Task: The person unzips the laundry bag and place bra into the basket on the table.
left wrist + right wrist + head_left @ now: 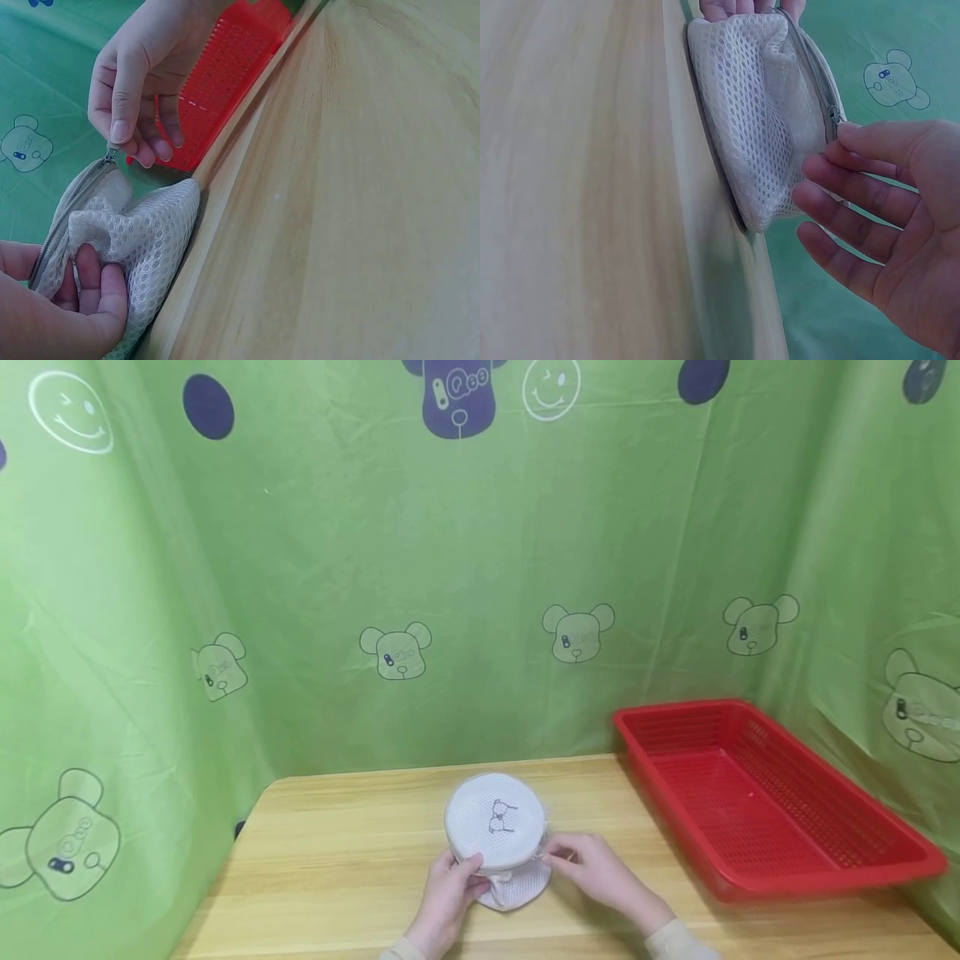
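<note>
Behind the white mesh bag (480,843), the green curtain (480,535) reads "Qee".

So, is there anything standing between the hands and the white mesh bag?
No, nothing visible stands in the way: the left hand holds the bag directly, and the right hand pinches its zipper pull.
</note>
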Demonstrator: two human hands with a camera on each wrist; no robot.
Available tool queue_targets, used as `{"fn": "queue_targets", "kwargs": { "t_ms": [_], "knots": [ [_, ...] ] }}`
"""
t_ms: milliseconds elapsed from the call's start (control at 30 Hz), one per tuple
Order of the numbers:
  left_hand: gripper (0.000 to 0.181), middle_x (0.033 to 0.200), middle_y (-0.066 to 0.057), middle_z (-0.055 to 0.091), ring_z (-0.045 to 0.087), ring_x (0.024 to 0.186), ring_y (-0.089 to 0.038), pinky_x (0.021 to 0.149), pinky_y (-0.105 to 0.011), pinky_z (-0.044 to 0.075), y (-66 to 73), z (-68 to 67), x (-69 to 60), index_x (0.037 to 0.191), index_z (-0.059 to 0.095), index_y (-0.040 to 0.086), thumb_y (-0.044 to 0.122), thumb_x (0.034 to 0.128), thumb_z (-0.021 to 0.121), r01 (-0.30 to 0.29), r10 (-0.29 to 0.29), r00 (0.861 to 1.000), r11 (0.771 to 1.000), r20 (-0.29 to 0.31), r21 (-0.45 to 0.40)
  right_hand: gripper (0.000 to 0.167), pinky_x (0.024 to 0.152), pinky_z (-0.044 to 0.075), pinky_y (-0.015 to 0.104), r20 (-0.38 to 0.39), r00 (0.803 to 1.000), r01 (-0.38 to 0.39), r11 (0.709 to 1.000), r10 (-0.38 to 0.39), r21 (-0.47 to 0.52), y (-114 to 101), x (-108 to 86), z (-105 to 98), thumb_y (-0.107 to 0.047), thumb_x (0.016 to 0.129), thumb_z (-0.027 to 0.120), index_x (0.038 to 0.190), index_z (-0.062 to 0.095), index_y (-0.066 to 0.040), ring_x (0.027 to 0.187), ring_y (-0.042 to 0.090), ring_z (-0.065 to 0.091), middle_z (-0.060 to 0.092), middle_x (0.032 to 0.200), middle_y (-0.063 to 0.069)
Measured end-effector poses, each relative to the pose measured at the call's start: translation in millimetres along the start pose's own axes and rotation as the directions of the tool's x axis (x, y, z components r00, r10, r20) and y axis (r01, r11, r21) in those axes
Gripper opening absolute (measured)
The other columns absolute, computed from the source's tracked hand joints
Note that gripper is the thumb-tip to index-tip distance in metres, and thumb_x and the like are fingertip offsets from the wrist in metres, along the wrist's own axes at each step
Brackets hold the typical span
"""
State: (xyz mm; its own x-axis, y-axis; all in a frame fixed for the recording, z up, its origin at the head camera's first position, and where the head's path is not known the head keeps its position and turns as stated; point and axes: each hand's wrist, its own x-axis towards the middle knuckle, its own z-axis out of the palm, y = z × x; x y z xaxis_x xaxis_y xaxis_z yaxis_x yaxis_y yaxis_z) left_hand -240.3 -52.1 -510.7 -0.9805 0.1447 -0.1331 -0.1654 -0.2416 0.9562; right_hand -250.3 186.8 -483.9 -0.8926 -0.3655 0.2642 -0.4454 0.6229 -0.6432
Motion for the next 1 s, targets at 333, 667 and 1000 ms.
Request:
{"fn": "queue_targets", "kwargs": {
  "t_ms": [333,667,1000],
  "knots": [
    [0.042,0.093,-0.002,0.066,0.060,0.081,-0.011,0.083,-0.030,0.055,1.8,0.3,-0.2,0.127,0.045,-0.009,0.017,0.0950,0.055,-0.001,0.001,1.000,1.000,0.003,0.000,0.009,0.070,0.053,0.019,-0.007,1.000,-0.009,1.000,0.009,-0.012,5.0,1.2,-2.1,-0.025,0.090,0.066,0.086,0.069,-0.017,0.078,0.000,0.061,0.071,0.085,-0.004],
    [0.040,0.094,-0.003,0.065,0.060,0.082,-0.012,0.083,-0.031,0.055,2.0,-0.1,0.2,0.125,0.046,-0.009,0.016,0.0949,0.055,0.001,-0.001,1.000,1.000,-0.001,0.000,0.008,0.069,0.053,0.019,-0.019,1.000,-0.018,1.000,0.018,-0.020,5.1,1.5,-5.0,-0.023,0.090,0.066,0.086,0.069,-0.017,0.077,0.001,0.061,0.071,0.085,-0.003],
    [0.040,0.093,-0.002,0.064,0.060,0.081,-0.012,0.080,-0.027,0.054,2.6,-0.2,-1.0,0.124,0.047,-0.008,0.016,0.0939,0.056,0.006,-0.006,1.000,1.000,0.006,-0.009,0.010,0.068,0.053,0.018,-0.031,0.999,-0.008,1.000,0.007,-0.022,7.3,1.5,-5.3,-0.025,0.090,0.066,0.086,0.069,-0.016,0.076,0.000,0.061,0.071,0.084,-0.005]
  ]
}}
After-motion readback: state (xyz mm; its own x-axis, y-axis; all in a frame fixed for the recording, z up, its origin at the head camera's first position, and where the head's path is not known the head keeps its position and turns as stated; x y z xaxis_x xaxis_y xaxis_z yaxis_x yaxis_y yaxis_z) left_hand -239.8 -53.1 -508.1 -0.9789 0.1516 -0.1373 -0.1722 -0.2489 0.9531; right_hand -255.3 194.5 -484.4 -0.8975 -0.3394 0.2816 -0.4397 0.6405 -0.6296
